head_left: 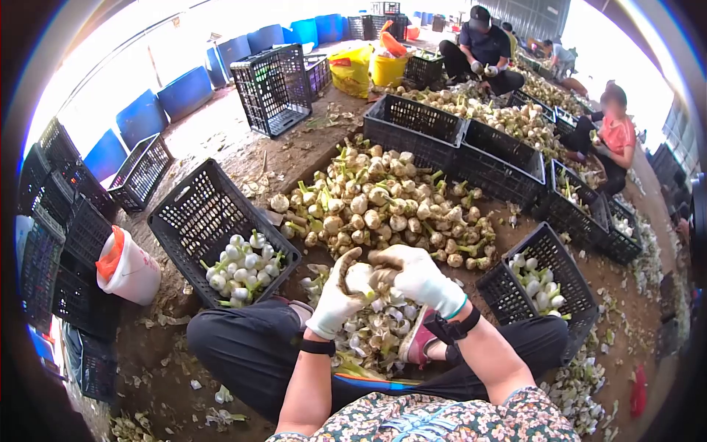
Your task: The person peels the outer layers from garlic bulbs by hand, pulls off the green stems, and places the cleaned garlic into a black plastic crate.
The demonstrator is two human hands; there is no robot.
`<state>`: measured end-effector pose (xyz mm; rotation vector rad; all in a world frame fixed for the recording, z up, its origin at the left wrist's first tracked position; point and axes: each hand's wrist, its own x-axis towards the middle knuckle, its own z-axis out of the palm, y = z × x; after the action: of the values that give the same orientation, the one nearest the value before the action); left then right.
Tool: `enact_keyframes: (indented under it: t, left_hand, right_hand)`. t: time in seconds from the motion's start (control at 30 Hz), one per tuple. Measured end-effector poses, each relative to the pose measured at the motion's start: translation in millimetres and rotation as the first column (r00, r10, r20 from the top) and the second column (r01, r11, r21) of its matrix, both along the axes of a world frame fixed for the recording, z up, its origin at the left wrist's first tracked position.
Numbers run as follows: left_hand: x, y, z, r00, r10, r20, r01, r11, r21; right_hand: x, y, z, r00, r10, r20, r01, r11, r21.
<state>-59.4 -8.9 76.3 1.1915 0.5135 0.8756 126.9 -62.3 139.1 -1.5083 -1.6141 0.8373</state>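
Both my hands wear white gloves with dirty brown fingers and meet at the centre. My left hand [337,296] is closed round a pale garlic bulb [359,278]. My right hand [414,274] has its fingers bent against the bulb's right side; whether they pinch a bit of skin is hidden. Below the hands, white peelings [375,331] lie between my legs. Beyond them spreads a heap of unpeeled garlic bulbs [383,199]. Cleaned white bulbs fill the lower part of a tilted black crate [202,202] on the left, and more lie in a black crate [567,265] on the right.
A white bucket [132,269] with an orange bag stands at the left, beside stacked black crates [77,287]. A row of black crates [501,166] crosses behind the heap. Co-workers [486,48] sit at the back and a person in pink [617,132] sits at the right.
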Motion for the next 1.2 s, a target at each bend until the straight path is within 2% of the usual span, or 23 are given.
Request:
enact_keyframes:
  t: [0.03, 0.1, 0.13, 0.2, 0.27, 0.3, 0.37, 0.4, 0.47, 0.5, 0.57, 0.6, 0.67, 0.73, 0.8, 0.87, 0.9, 0.93, 0.97, 1.0, 1.03, 1.13, 1.2]
  left_hand:
    - [1, -4, 2, 0.999, 0.0, -0.033, 0.001, 0.999, 0.036]
    - [2, -4, -3, 0.997, 0.019, -0.069, -0.014, 0.997, 0.071]
    - [2, -4, -5, 0.994, 0.039, -0.102, -0.028, 0.994, 0.104]
    - [4, -6, -4, 0.987, 0.069, -0.147, -0.048, 0.988, 0.145]
    - [4, -7, -5, 0.985, 0.094, -0.141, -0.061, 0.972, 0.225]
    - [4, -7, -7, 0.986, 0.094, -0.141, -0.06, 0.973, 0.225]
    - [5, -4, -8, 0.992, 0.094, 0.078, -0.098, 0.994, 0.054]
    - [7, -8, 1, 0.971, 0.23, 0.058, -0.231, 0.973, 0.005]
    - [10, -3, -6, 0.926, 0.348, 0.146, -0.346, 0.937, -0.035]
    - [12, -5, -8, 0.925, 0.351, 0.144, -0.35, 0.936, -0.038]
    - [17, -10, -11, 0.859, 0.505, 0.089, -0.476, 0.849, -0.231]
    - [16, -7, -19, 0.861, 0.502, 0.083, -0.474, 0.85, -0.232]
    - [13, 3, -32, 0.794, 0.583, 0.172, -0.532, 0.803, -0.267]
    - [1, 9, -30, 0.827, 0.509, 0.239, -0.412, 0.838, -0.358]
    - [0, 13, -24, 0.793, 0.496, 0.353, -0.333, 0.839, -0.43]
    - [4, 12, -22, 0.786, 0.486, 0.381, -0.313, 0.846, -0.432]
    - [6, 11, -22, 0.777, 0.476, 0.412, -0.291, 0.852, -0.436]
    - [8, 10, -23, 0.78, 0.474, 0.409, -0.287, 0.851, -0.439]
    - [10, 8, -25, 0.834, 0.426, 0.35, -0.29, 0.879, -0.379]
    - [11, 4, -28, 0.882, 0.378, 0.281, -0.285, 0.903, -0.321]
    - [14, 6, -41, 0.91, 0.391, 0.141, -0.359, 0.91, -0.206]
    - [23, 6, -49, 0.886, 0.457, 0.083, -0.464, 0.879, 0.107]
    - [23, 9, -39, 0.881, 0.473, 0.034, -0.465, 0.848, 0.253]
  right_hand:
    - [-4, 4, 1, 1.0, 0.0, 0.0, 0.0, 1.0, -0.001]
    - [-12, 10, 3, 0.847, 0.059, 0.528, -0.157, 0.977, 0.141]
    - [-15, 12, 5, 0.848, 0.057, 0.527, -0.155, 0.978, 0.143]
    - [-20, 15, 12, 0.693, 0.134, 0.709, -0.171, 0.985, -0.019]
    - [-21, 17, 11, 0.702, 0.111, 0.704, -0.166, 0.986, 0.01]
    - [-20, 20, 6, 0.761, 0.047, 0.647, -0.108, 0.993, 0.056]
    - [-19, 26, -4, 0.857, -0.108, 0.503, 0.009, 0.981, 0.196]
    - [-17, 26, -8, 0.857, -0.108, 0.503, 0.006, 0.98, 0.199]
    - [-16, 25, -13, 0.968, -0.199, 0.154, 0.204, 0.979, -0.022]
    - [-18, 24, -18, 0.982, -0.187, 0.002, 0.187, 0.977, -0.104]
    - [-28, 20, -28, 0.98, -0.165, 0.113, 0.17, 0.985, -0.033]
    - [-31, 19, -34, 0.952, -0.197, 0.236, 0.186, 0.98, 0.068]
    - [-25, 22, -45, 0.939, -0.246, 0.241, 0.221, 0.967, 0.126]
    - [-10, 31, -53, 0.853, -0.436, 0.289, 0.43, 0.899, 0.086]
    - [16, 35, -71, 0.863, -0.364, 0.35, 0.408, 0.911, -0.06]
    - [26, 27, -80, 0.847, -0.292, 0.444, 0.323, 0.946, 0.006]
    - [25, 25, -80, 0.847, -0.295, 0.442, 0.327, 0.945, 0.003]
    - [22, 23, -81, 0.907, -0.345, 0.243, 0.38, 0.918, -0.111]
    - [15, 21, -77, 0.913, -0.406, 0.038, 0.403, 0.885, -0.235]
    - [4, 20, -71, 0.908, -0.372, -0.194, 0.333, 0.92, -0.204]
    - [-3, 18, -63, 0.935, -0.302, -0.187, 0.266, 0.944, -0.193]
    - [-17, 21, -48, 0.967, -0.238, -0.091, 0.233, 0.971, -0.062]
    - [-15, 24, -29, 0.963, -0.242, -0.118, 0.2, 0.935, -0.292]
